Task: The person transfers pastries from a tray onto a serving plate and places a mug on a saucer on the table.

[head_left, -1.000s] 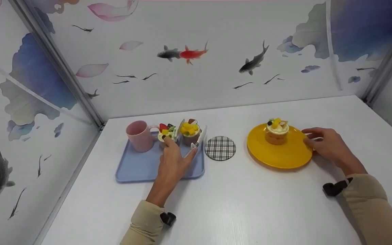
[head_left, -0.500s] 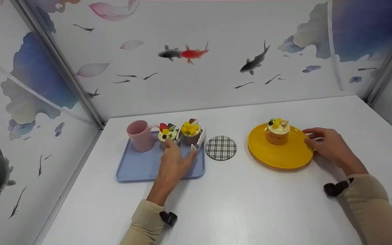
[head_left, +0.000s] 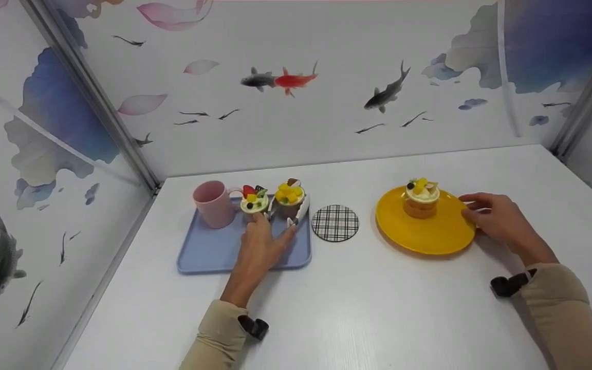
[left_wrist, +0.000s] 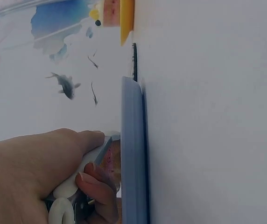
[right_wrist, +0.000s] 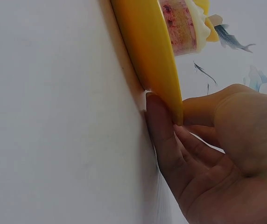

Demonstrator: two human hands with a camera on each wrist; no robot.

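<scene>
My left hand holds a pair of tongs with pale arms, gripped near the pivot in the left wrist view. The tongs' arms stand on either side of a dessert cup topped with mango cubes; whether they touch it I cannot tell. Beside it on the blue tray is a second cup with strawberry and mixed fruit, partly behind my fingers. My right hand pinches the right rim of a yellow plate, thumb above and fingers below. A fruit-topped cake cup sits on that plate.
A pink mug stands at the tray's back left, its handle turned toward the fruit cup. A round plaid coaster lies between tray and plate. Printed wall panels border the white table at the back and left.
My left hand has drawn slightly back toward me, and the tongs' tips sit a little lower around the mango-topped cup. My right hand still grips the plate's rim.
</scene>
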